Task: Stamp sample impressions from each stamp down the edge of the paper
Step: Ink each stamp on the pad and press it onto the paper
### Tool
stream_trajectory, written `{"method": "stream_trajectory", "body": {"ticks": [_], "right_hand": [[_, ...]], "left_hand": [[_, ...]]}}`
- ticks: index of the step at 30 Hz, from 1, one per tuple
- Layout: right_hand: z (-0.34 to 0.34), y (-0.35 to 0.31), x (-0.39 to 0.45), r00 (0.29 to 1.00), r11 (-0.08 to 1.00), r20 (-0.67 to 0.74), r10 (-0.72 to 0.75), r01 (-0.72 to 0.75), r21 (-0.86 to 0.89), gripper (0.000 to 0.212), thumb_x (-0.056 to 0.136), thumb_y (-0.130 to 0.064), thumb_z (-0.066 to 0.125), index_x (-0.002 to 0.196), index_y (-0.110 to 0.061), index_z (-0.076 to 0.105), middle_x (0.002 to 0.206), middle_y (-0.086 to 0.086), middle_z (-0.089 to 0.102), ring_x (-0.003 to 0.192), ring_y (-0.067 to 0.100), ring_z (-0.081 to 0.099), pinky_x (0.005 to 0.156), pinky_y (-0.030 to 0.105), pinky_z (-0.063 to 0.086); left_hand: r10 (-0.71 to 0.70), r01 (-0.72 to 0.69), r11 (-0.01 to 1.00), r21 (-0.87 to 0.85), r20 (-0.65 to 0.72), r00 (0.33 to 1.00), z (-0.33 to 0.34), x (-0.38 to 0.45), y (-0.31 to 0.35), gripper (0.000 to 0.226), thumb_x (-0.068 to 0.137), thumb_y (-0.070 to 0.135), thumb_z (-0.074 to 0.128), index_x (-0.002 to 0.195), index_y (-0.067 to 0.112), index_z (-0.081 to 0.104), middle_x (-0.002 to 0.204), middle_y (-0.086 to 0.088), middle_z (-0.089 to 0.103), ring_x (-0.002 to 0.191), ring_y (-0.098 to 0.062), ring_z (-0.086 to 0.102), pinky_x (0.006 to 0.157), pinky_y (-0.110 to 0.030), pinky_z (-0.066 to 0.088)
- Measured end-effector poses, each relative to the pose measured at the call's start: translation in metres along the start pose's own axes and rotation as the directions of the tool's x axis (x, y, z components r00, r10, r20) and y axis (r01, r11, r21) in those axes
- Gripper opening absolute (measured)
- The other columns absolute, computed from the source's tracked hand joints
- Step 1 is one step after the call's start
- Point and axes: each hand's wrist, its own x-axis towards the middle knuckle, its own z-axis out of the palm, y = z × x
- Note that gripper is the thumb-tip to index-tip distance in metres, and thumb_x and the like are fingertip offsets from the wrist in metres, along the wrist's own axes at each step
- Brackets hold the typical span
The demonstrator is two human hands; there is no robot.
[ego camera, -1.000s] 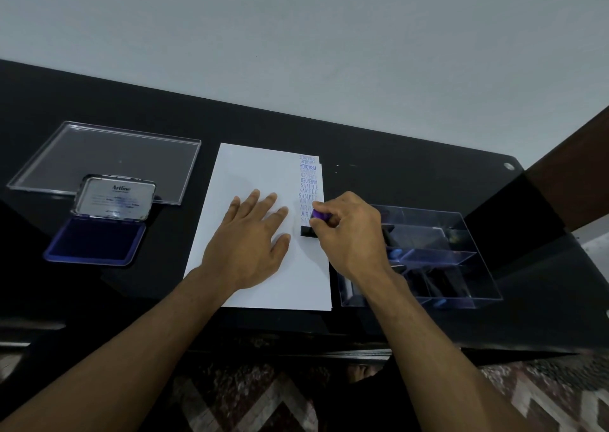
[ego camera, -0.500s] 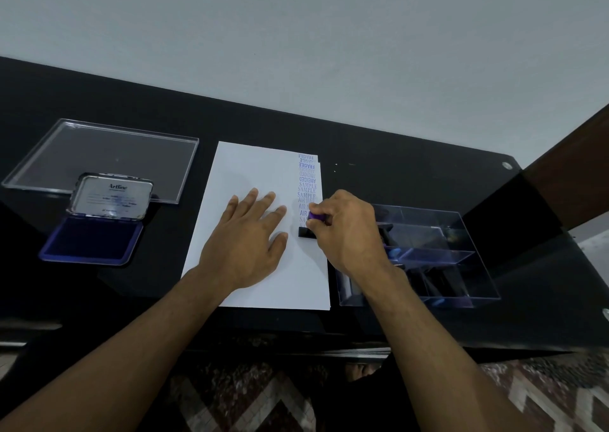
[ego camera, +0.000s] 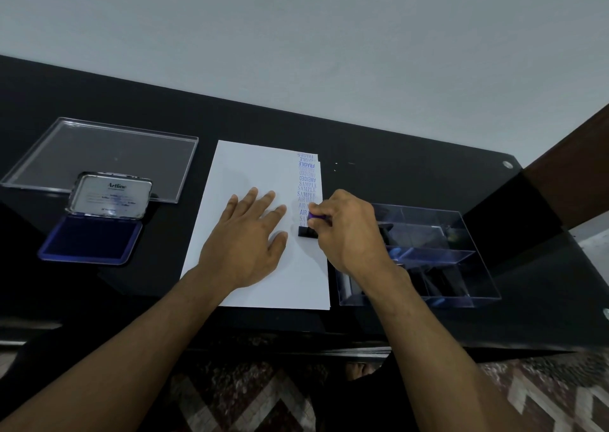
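Observation:
A white sheet of paper (ego camera: pixel 250 164) lies on the black table. Down its right edge runs a column of blue impressions (ego camera: pixel 307 181) reading FRAGILE, AMENDED, SAMPLE and AIR MAIL. My left hand (ego camera: pixel 250 237) lies flat on the paper with straight fingers. My right hand (ego camera: pixel 346 230) grips a stamp (ego camera: pixel 307 230) with a black base and a purple handle, set down on the paper just below the last impression. Most of the stamp is hidden by my fingers.
An open Artline ink pad (ego camera: pixel 92 240) with a blue pad sits at the left, in front of a clear plastic lid (ego camera: pixel 99 154). A clear compartment box (ego camera: pixel 461 260) with other stamps stands right of the paper. The table's front edge runs near my forearms.
My right hand and the stamp have shifted slightly toward me along the paper's right edge. My left hand has stayed flat on the sheet.

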Motion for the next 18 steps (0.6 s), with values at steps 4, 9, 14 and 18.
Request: {"method": "stream_trajectory", "body": {"ticks": [4,9,14,18], "right_hand": [[0.0009,0.0003,0.0014,1.000,1.000,-0.014,-0.004,0.005,0.011,0.017,0.094,-0.020,0.066,0.106,-0.013,0.076,0.096,0.004,0.061,0.083,0.017,0.060,0.077,0.030,0.054],[0.0041,0.0007,0.0023,1.000,1.000,-0.031,-0.002,0.002,-0.004,0.015,0.093,-0.018,0.066,0.102,-0.013,0.077,0.092,0.004,0.061,0.079,0.017,0.059,0.072,0.029,0.052],[0.0042,0.0005,0.0004,1.000,1.000,-0.019,0.006,-0.006,0.000,0.015,0.093,-0.019,0.067,0.103,-0.014,0.076,0.095,0.002,0.061,0.080,0.016,0.060,0.076,0.032,0.056],[0.0054,0.0013,0.0001,0.999,1.000,-0.042,-0.014,0.014,0.001,0.014,0.093,-0.019,0.066,0.101,-0.014,0.076,0.091,0.003,0.060,0.078,0.016,0.059,0.073,0.033,0.056]], "left_hand": [[-0.005,0.005,1.000,-0.006,-0.001,1.000,-0.0010,0.0003,0.0006,0.066,0.097,0.057,0.019,0.152,0.028,0.041,0.165,0.000,0.026,0.155,-0.025,0.014,0.126,-0.048,0.011],[0.000,0.000,1.000,-0.010,0.000,1.000,-0.0004,-0.0001,0.0001,0.065,0.097,0.057,0.022,0.152,0.028,0.041,0.165,-0.001,0.027,0.155,-0.025,0.015,0.126,-0.048,0.011],[-0.003,0.003,1.000,-0.001,0.004,1.000,-0.0006,0.0004,-0.0007,0.065,0.098,0.057,0.022,0.153,0.028,0.040,0.165,-0.001,0.026,0.155,-0.025,0.014,0.126,-0.048,0.010],[-0.008,0.008,1.000,0.000,0.009,1.000,-0.0007,0.0008,0.0002,0.064,0.098,0.057,0.023,0.153,0.028,0.040,0.165,-0.001,0.025,0.155,-0.025,0.014,0.126,-0.048,0.010]]}}
